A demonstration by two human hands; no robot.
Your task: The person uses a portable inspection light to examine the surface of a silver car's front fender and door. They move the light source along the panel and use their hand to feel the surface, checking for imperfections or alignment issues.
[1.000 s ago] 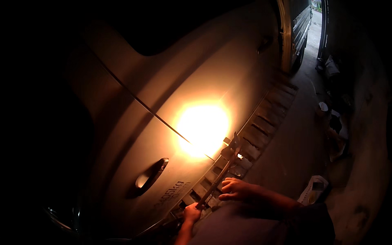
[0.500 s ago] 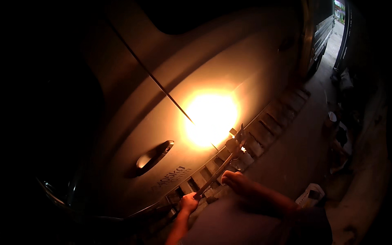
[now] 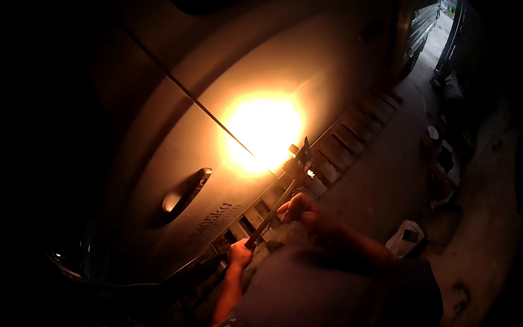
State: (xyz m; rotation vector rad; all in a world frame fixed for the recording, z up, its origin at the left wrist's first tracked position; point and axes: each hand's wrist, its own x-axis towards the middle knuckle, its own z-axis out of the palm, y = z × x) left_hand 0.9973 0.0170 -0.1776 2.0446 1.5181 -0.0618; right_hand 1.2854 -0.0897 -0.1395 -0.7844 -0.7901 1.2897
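Note:
My left hand [image 3: 239, 254] is closed round the lower end of a long-handled lamp [image 3: 269, 220]. Its dark head [image 3: 296, 166] is at the far end, close to a vehicle door panel [image 3: 180, 131]. A small bright spot shows on the head's right side, and a large white glare covers the middle of the panel. Just right of the handle is my right hand [image 3: 299, 209], its fingers loosely bent and apart with nothing visible in them. Whether its fingertips touch the handle I cannot tell.
A recessed door handle [image 3: 188, 192] is on the panel's lower left. Below the panel runs a slatted step [image 3: 343, 143]. A white printed bag or sheet [image 3: 404, 238] lies on the floor [image 3: 376, 169], with dim clutter [image 3: 447, 163] along the right. Another vehicle [image 3: 424, 27] stands far right.
The view has shifted, so the panel, lamp and hands all appear further left and higher. My right hand's fingers have loosened from a more closed shape. My left hand keeps its grip.

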